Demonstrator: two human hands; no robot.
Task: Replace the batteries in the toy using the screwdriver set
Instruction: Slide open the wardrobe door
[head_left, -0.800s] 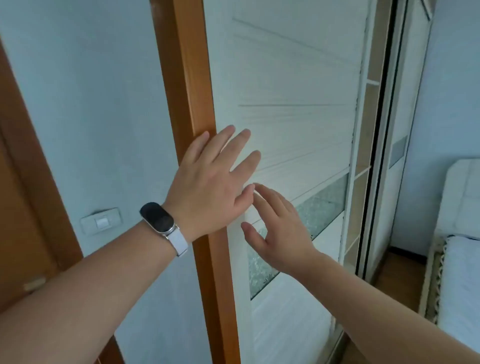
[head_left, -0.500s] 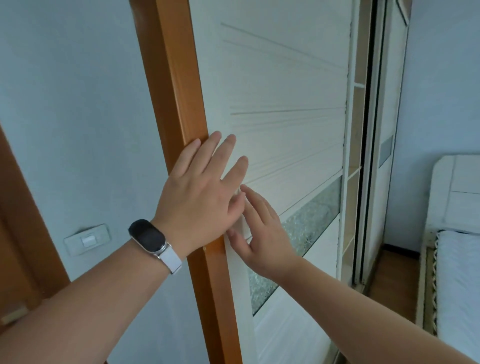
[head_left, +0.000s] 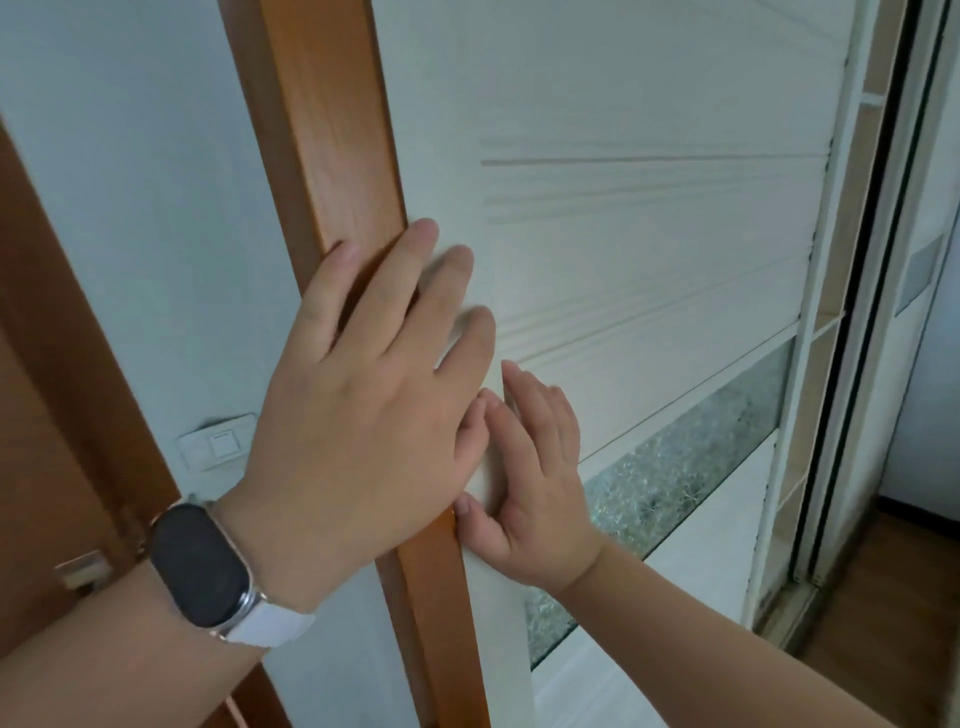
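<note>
Up close: two hands on a door (head_left: 623, 260)

With a watch (head_left: 200, 564) on its wrist, the left hand (head_left: 363, 415) lies spread across the wooden frame (head_left: 332, 130) and door. Just beside it, the right hand (head_left: 535, 467) presses straight fingers (head_left: 540, 415) to the door. Where the toy is cannot be told.

White ribbed door (head_left: 649, 249), orange-brown frame (head_left: 332, 130), black watch (head_left: 200, 564) on white strap (head_left: 265, 629).
</note>
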